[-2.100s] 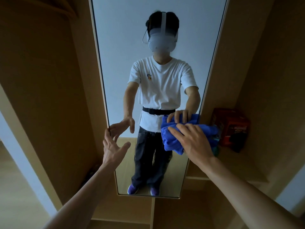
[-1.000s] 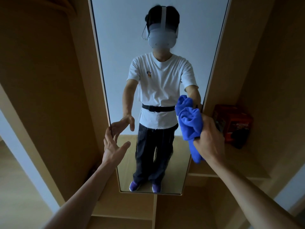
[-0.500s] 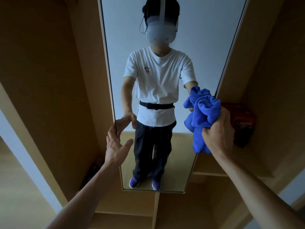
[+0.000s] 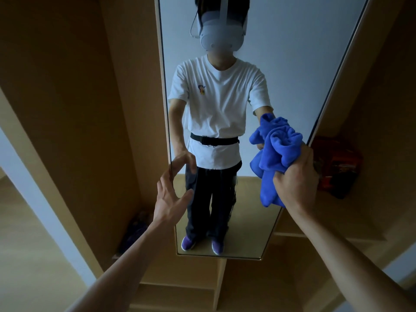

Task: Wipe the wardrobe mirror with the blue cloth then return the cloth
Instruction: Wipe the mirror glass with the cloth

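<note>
A tall narrow wardrobe mirror stands straight ahead between wooden panels and reflects me. My right hand grips a bunched blue cloth in front of the mirror's right edge, at about waist height of the reflection. My left hand is spread with fingers apart at the mirror's left edge, fingertips at or very near the frame; it holds nothing.
A red box sits on a wooden shelf to the right of the mirror, just behind my right hand. A dark bundle lies low in the left compartment. Wooden wardrobe walls stand close on both sides.
My right hand has lifted the blue cloth off the shelf side and up against the mirror's right edge. The view has shifted right and closer. My left hand has stayed at the left edge.
</note>
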Tool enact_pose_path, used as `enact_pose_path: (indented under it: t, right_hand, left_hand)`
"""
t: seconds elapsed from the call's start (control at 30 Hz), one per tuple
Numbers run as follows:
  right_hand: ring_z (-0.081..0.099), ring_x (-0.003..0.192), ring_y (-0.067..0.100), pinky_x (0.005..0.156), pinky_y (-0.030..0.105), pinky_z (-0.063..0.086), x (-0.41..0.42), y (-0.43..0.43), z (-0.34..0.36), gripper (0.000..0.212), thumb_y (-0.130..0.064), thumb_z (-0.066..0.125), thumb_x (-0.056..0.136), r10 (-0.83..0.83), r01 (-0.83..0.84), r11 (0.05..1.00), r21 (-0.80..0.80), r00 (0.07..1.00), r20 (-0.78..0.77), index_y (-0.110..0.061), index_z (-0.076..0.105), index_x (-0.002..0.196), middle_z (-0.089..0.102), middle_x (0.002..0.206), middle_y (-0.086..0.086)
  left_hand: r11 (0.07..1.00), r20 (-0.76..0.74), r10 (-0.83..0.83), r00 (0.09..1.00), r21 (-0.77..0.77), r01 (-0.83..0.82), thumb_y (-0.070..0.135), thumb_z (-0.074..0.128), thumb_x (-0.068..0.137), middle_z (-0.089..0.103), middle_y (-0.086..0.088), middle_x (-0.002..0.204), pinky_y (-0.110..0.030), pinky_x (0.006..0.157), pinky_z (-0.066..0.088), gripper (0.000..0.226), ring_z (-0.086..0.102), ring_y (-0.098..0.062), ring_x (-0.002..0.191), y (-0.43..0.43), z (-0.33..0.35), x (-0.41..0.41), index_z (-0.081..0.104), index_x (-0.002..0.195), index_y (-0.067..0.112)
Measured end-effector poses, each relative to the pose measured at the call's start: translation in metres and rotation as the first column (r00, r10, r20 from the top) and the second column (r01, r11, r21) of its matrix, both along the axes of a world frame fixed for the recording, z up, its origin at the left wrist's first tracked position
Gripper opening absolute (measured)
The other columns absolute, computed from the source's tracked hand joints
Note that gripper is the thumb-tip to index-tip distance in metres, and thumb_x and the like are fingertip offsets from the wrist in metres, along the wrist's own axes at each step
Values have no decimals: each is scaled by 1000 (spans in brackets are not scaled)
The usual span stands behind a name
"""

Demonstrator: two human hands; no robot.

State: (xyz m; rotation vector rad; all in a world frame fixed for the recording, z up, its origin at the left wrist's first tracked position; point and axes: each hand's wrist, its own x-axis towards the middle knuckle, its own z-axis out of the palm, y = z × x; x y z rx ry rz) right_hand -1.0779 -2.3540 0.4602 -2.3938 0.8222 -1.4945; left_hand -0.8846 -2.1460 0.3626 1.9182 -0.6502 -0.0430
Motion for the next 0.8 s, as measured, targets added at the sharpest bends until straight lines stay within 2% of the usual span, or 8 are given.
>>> enact_pose_path:
  t: [0.1, 0.2, 0.43, 0.53, 0.67, 0.8]
  right_hand:
    - [65, 98, 32, 76, 40, 56, 12, 13, 1, 54, 5, 69, 78, 24, -24, 1000, 19, 1000, -13, 3, 51, 129, 59, 116, 16]
    - [64, 94, 31, 71, 38, 53, 23, 24, 1, 54, 3, 68, 78, 11, -10, 999, 32, 999, -53, 1, 52, 130, 57, 115, 14]
    - [62, 97, 29, 74, 36, 52, 46, 51, 2, 55, 0, 63, 81, 82, -79, 996, 44, 993, -87, -2, 49, 134, 56, 117, 11]
    - [63, 96, 30, 72, 34, 52, 57, 63, 0, 57, -1, 64, 81, 107, -105, 994, 25, 990, -94, -3, 48, 135, 56, 116, 10]
    - [66, 91, 31, 70, 24, 43, 76, 83, -4, 59, -4, 69, 78, 136, -143, 989, -48, 983, -124, -1, 49, 133, 59, 112, 12]
    - [67, 88, 33, 64, 31, 54, 95, 104, -6, 63, -3, 70, 76, 182, -200, 975, -94, 968, -172, -1, 45, 133, 61, 109, 15]
  left_hand:
    - [1000, 0, -18, 1000, -1, 18, 51, 62, 74, 32, 3, 151, -15, 67, 37, 90, 39, -5, 117, 1, 0, 3, 16, 151, 36]
    - [999, 7, -46, 999, -7, 46, 50, 62, 74, 32, 5, 152, -14, 69, 35, 89, 34, -1, 117, 4, 1, 3, 18, 150, 36]
    - [996, -26, -84, 996, 26, 84, 54, 60, 74, 33, 3, 151, -14, 69, 35, 88, 36, -4, 116, 10, 4, 8, 20, 149, 30]
    - [994, -51, -88, 995, 60, 91, 56, 59, 74, 35, 1, 148, -24, 71, 40, 90, 41, -9, 112, 13, 7, 8, 22, 150, 26]
    - [990, -72, -113, 991, 73, 119, 52, 62, 78, 37, 1, 145, -33, 84, 42, 87, 41, -9, 111, 17, 12, 10, 24, 151, 22]
    - [987, -120, -153, 981, 38, 159, 49, 63, 79, 37, 3, 146, -34, 86, 44, 85, 45, -10, 113, 21, 17, 9, 25, 151, 24]
